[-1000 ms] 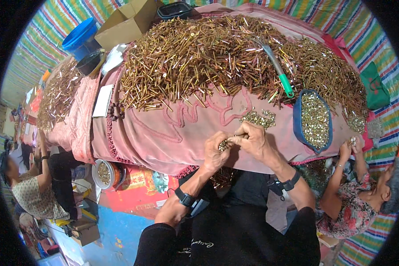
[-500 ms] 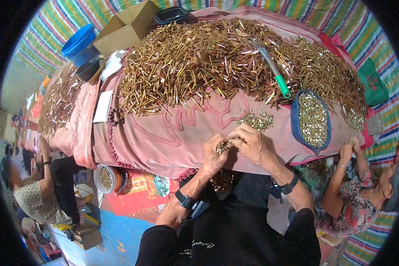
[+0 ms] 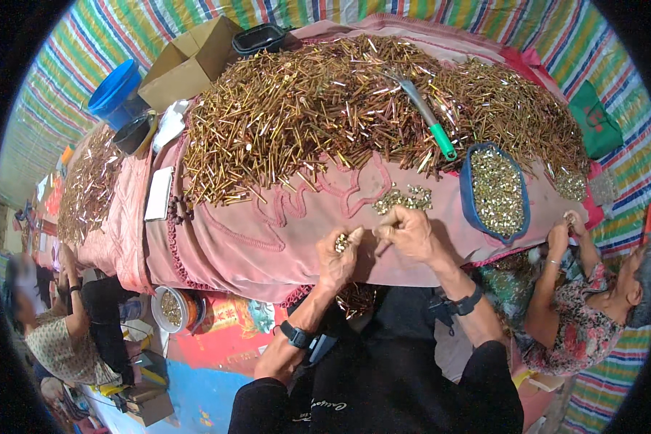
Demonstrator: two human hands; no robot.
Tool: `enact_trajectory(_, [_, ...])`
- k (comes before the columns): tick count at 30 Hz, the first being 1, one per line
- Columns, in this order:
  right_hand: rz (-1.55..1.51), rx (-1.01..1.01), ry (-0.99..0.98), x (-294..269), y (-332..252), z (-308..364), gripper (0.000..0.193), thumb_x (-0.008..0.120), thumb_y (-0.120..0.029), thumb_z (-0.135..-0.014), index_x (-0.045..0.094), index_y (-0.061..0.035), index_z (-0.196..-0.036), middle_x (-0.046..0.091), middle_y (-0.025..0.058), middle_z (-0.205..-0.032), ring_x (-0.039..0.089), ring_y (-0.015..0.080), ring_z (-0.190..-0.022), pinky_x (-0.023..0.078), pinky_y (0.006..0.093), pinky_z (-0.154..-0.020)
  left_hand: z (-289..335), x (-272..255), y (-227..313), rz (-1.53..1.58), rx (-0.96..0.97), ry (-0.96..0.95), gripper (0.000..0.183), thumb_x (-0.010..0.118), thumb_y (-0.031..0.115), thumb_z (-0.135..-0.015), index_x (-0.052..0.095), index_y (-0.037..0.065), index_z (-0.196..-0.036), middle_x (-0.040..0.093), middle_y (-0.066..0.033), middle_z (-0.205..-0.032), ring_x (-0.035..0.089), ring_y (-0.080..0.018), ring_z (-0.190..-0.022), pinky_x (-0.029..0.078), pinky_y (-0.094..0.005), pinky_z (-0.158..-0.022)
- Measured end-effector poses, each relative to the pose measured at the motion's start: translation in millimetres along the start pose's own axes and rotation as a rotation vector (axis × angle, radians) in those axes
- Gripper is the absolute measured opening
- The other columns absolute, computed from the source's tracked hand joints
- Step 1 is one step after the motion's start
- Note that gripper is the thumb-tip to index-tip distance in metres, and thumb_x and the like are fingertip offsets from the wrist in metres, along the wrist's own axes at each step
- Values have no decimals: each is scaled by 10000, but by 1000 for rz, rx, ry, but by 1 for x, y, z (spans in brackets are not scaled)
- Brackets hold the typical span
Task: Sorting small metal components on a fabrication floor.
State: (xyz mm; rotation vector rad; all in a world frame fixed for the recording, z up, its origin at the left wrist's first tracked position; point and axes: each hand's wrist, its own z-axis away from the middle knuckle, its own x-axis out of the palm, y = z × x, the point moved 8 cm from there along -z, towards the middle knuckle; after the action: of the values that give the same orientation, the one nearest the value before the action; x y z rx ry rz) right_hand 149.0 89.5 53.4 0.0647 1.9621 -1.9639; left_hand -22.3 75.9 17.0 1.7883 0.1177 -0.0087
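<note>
My left hand [image 3: 335, 269] is curled round a few small brass-coloured pieces [image 3: 341, 244], which show between its fingers. A short gap to the right, my right hand [image 3: 412, 239] pinches with thumb and fingertips over the pink cloth [image 3: 253, 271]; what sits in the pinch, if anything, is too small to make out. Just beyond the right hand lies a loose heap of small brass-coloured pieces [image 3: 405, 198]. Farther off spreads a large pile of thin copper- and brass-coloured rods [image 3: 289, 119].
A blue tray [image 3: 467, 206] of small pieces stands at right. A green-handled tool [image 3: 441, 141] rests on the rods. At far left are a cardboard box [image 3: 184, 79], a blue bucket [image 3: 116, 101] and a white card [image 3: 158, 193]. People [image 3: 69, 333] work at both sides.
My hands have come apart: the left has shifted slightly left, and the right has withdrawn from the left's fingers. The view has moved a little.
</note>
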Motion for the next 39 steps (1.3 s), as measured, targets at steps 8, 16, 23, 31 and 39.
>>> enact_trajectory(8, [289,13,-19,-25,-3,-15,175,657,-164,-897,722,-1,-893,681,33,-716,608,82,-662,507,292,-599,-8,12,17,-177,76,-36,351,656,108,-954,583,35,-1290,639,-61,-831,578,-128,-740,482,-283,-668])
enact_trajectory(16, [599,-246,562,-73,-4,-93,228,694,-186,-865,681,40,-838,678,235,-768,662,375,-712,509,442,-669,-9,8,21,-143,207,-38,362,689,70,-916,652,81,-1276,670,-90,-869,617,-133,-781,497,-285,-715])
enact_trajectory(23, [534,-113,485,-63,21,-125,255,745,-209,-833,660,31,-836,676,222,-801,657,342,-723,522,425,-693,-6,6,20,-93,98,-65,302,723,74,-889,677,28,-1184,734,-174,-950,723,-211,-834,553,-320,-737])
enact_trajectory(31, [-193,69,129,-11,-12,-43,267,676,-58,-911,622,21,-1160,667,52,-844,648,100,-749,527,228,-614,-6,-2,13,-61,19,-24,185,782,155,-865,658,18,-877,681,-101,-732,643,-140,-650,508,-291,-599])
enact_trajectory(39, [-52,-153,69,22,-29,-14,446,675,5,-891,575,-70,-1320,651,59,-822,667,135,-731,552,286,-598,-5,-4,23,-207,150,24,177,789,104,-805,635,23,-835,620,-132,-768,627,-281,-672,486,-365,-601])
